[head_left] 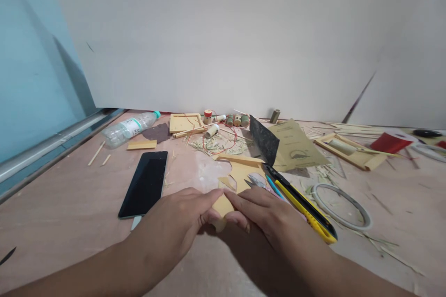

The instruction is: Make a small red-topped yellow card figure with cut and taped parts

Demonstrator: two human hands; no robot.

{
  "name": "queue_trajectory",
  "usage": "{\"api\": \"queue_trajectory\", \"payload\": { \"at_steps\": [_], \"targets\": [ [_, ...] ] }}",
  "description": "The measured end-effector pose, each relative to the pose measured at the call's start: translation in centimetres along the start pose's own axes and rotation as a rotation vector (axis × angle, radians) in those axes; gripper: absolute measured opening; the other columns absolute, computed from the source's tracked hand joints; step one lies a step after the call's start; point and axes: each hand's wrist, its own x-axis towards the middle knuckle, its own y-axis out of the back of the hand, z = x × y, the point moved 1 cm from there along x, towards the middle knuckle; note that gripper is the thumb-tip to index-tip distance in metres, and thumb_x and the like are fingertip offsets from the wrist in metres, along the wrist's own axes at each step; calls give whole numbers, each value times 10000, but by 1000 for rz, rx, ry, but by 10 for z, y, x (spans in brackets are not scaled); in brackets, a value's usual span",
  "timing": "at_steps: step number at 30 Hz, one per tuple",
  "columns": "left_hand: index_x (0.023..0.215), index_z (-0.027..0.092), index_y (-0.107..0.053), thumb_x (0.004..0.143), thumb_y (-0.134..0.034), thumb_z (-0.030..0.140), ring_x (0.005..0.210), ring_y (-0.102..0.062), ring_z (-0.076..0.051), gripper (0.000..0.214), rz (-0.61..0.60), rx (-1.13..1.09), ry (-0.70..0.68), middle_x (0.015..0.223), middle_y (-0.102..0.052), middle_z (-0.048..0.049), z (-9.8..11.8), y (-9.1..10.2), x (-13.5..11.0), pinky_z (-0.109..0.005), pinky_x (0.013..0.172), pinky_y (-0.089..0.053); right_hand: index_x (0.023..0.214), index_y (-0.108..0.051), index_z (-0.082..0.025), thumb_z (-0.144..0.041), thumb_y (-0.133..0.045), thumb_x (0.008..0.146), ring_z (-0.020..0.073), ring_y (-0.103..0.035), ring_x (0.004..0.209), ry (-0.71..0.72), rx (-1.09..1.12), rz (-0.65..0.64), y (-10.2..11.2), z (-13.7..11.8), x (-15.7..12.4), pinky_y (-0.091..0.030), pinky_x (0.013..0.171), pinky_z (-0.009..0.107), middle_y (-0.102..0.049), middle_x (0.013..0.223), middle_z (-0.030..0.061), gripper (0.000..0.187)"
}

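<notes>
A small tan piece of card or thin wood (223,204) is pinched between my two hands, with a curved lower edge. My left hand (183,209) grips its left side between thumb and fingers. On its right side my right hand (263,209) closes in the same way. Just beyond the fingertips lies a larger tan sheet (244,172) with cut-out gaps. Scissors (251,183) rest beside my right hand, their handles mostly hidden. A yellow and black utility knife (306,211) lies to the right of that hand.
A phone (144,185) lies left of my hands, a plastic bottle (130,131) behind it. Folded sandpaper (296,148) stands beyond the knife. To the right are a tape roll (366,217), a wooden frame (348,154) and red ribbon (392,142). Wood shavings (223,146) litter the back.
</notes>
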Motion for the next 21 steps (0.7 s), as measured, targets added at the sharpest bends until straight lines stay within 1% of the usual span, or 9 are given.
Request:
{"api": "queue_trajectory", "payload": {
  "at_steps": [3,6,10,11,13,16,18,21],
  "targets": [
    [1360,207,-712,1058,-397,209,1111,-745,-302,436,19,-19,2,1222,-797,-125,0,-1,-1,-450,955,-598,872,-664,-224,-69,-488,1014,221,-634,693,-6,-61,6,-6,-6,-1,-448,615,364,-720,815,40,274],
    [1266,204,-748,1052,-395,213,1099,-748,-299,413,30,-37,29,1191,-803,-120,1,-2,-1,-415,919,-603,894,-671,-213,-57,-489,1004,233,-629,724,34,-130,0,-14,-7,-3,-443,655,389,-716,838,54,264],
    [1122,237,-761,1063,-421,209,1056,-744,-248,345,37,-96,48,1101,-807,-56,3,-3,-1,-371,963,-572,1051,-717,-204,-55,-553,930,287,-643,825,84,-243,-81,-20,-5,-10,-458,744,454,-737,992,104,253],
    [1118,237,-754,1065,-422,207,1047,-743,-242,338,28,-102,51,1085,-803,-50,3,-3,-1,-370,973,-566,1106,-717,-209,-64,-579,906,296,-642,831,97,-254,-99,-20,-4,-11,-457,750,462,-738,1008,103,284],
    [1111,222,-733,1067,-413,205,1048,-737,-249,324,21,-96,72,1038,-791,-53,4,-5,-2,-395,1013,-551,1155,-710,-216,-75,-616,881,290,-633,816,91,-261,-86,-21,-4,-14,-456,757,461,-736,1015,95,321],
    [1054,204,-701,1060,-406,190,1073,-725,-258,296,31,-66,105,974,-764,-55,5,-10,-2,-426,1064,-525,1108,-707,-222,-75,-646,886,256,-617,799,75,-230,-28,-22,-4,-14,-449,779,430,-736,1025,77,274],
    [1039,204,-687,1047,-419,173,1081,-720,-257,270,36,-53,118,964,-756,-51,4,-12,-2,-422,1059,-527,1064,-705,-222,-63,-642,890,241,-610,789,75,-195,11,-22,-4,-13,-437,775,411,-734,981,60,244],
    [1068,213,-683,1035,-421,161,1067,-722,-250,269,35,-63,109,974,-758,-45,4,-13,-3,-413,1044,-535,1030,-694,-229,-57,-622,912,232,-602,772,66,-176,16,-23,-4,-12,-418,752,401,-725,936,45,220]
  ]
}}
